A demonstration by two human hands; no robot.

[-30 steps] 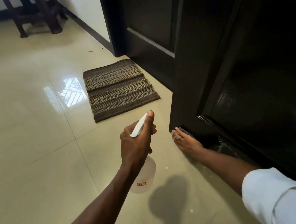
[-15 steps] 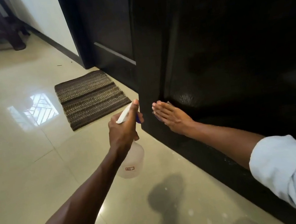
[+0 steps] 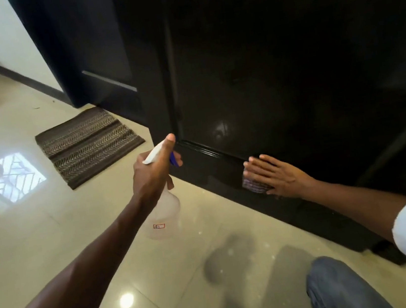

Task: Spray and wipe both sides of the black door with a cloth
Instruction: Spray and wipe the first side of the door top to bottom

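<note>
While the left hand (image 3: 153, 173) grips a spray bottle (image 3: 164, 213) at centre frame, right hand (image 3: 277, 176) flat, fingers straight, pressing a cloth (image 3: 253, 185) against the black door (image 3: 289, 65), lower right.

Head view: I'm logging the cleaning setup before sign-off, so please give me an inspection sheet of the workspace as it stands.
Surface: glossy beige tiled floor, window glare and shadows on it.
Job's things: black door, glossy, lower panel facing the camera; spray bottle, translucent, white head, blue nozzle aimed at the door; cloth, flat against the door's bottom rail.
Clutter: brown striped mat on the floor by the door frame.
Grippers: left hand grips the bottle's neck; right hand, fingers straight, presses the cloth to the door.
Cables: nothing seen.
Surroundings: white wall with dark skirting; dark furniture legs at far left; person's knee at bottom.
</note>
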